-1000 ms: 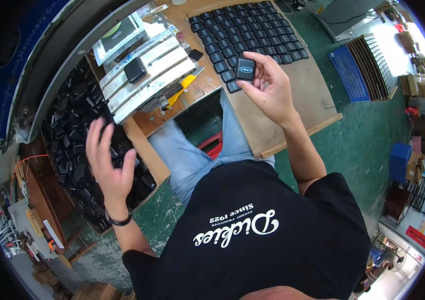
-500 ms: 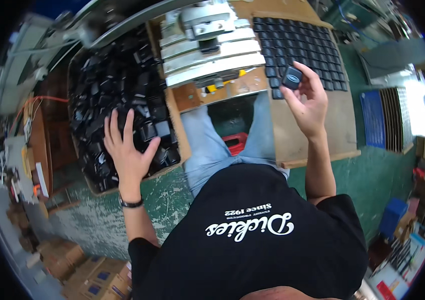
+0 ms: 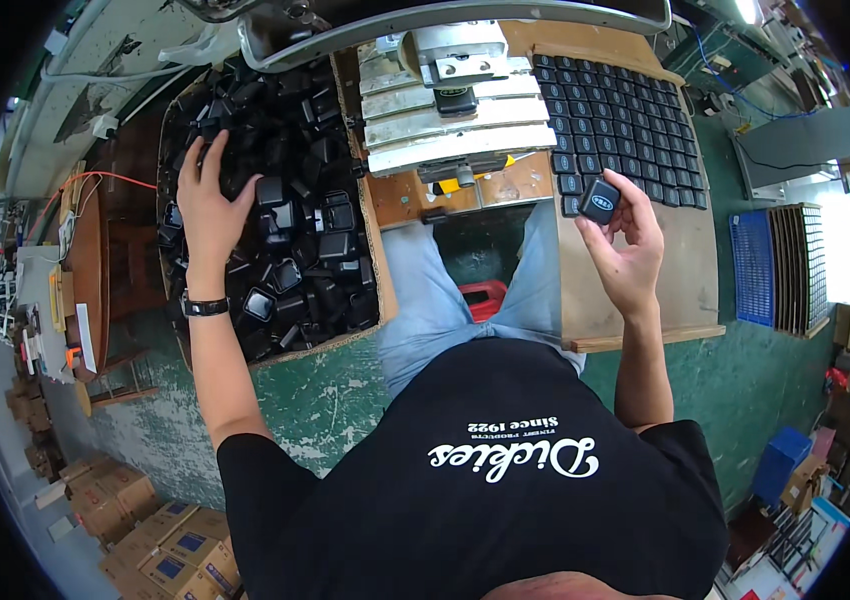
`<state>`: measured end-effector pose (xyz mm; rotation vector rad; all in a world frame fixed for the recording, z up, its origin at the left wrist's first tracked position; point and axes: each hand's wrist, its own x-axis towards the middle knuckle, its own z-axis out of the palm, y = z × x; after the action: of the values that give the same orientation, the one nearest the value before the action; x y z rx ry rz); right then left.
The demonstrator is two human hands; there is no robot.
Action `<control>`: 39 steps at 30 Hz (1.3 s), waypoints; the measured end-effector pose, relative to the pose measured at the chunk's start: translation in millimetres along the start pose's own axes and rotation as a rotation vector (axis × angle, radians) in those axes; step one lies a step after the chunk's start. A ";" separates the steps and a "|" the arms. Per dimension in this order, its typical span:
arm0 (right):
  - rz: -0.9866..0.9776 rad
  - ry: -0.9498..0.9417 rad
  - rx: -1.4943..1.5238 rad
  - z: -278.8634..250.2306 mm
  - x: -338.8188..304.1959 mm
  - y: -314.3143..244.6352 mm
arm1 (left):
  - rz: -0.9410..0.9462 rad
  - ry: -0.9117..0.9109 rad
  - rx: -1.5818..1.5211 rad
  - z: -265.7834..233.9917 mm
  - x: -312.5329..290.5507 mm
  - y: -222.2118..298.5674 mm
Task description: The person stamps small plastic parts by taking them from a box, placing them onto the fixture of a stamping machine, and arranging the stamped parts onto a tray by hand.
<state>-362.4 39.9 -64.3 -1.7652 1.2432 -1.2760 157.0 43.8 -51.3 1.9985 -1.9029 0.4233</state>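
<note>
My left hand (image 3: pixel 207 200) lies flat on a heap of small black plastic parts (image 3: pixel 300 230) in a cardboard box (image 3: pixel 373 262) on my left, fingers spread among them. My right hand (image 3: pixel 627 245) is raised over a wooden board (image 3: pixel 645 300) and pinches one small black square part (image 3: pixel 598 200) between thumb and fingers. Just beyond it, rows of the same black parts (image 3: pixel 625 110) lie in a neat grid on the board.
A metal press fixture (image 3: pixel 455 100) with grey plates stands straight ahead, one black part seated in it. A red stool (image 3: pixel 485 298) shows between my knees. A blue slotted tray (image 3: pixel 780 270) stands at right; stacked cardboard cartons (image 3: pixel 145 540) sit at lower left.
My left hand has gone from hovering in the air down and forward into the box of parts. The right hand still holds its black part, shifted slightly right of the fixture.
</note>
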 end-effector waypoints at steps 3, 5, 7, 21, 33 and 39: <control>-0.004 -0.014 0.034 4.0 1.0 -4.2 | -0.054 0.120 -0.158 -12.2 6.1 18.4; -0.003 -0.022 0.049 9.2 2.2 -8.0 | -0.035 0.199 -0.233 -27.4 5.2 41.8; 0.022 -0.033 0.134 15.8 1.3 -13.6 | 0.000 0.234 -0.263 -40.6 -2.5 78.1; -0.129 -0.526 0.200 63.2 20.8 -72.6 | -0.054 -0.353 -1.419 -52.2 -41.6 213.0; -0.235 -0.465 -0.339 77.7 150.1 -50.1 | 0.008 -0.029 -1.292 -31.2 15.3 163.1; -0.055 -0.427 0.069 58.2 148.9 -40.4 | 0.129 -0.060 -1.001 -15.5 60.1 179.6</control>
<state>-281.2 -86.4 3.9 -1.9043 0.9022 -0.8930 -18.6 -9.9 -2.6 1.2200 -1.7403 -0.4931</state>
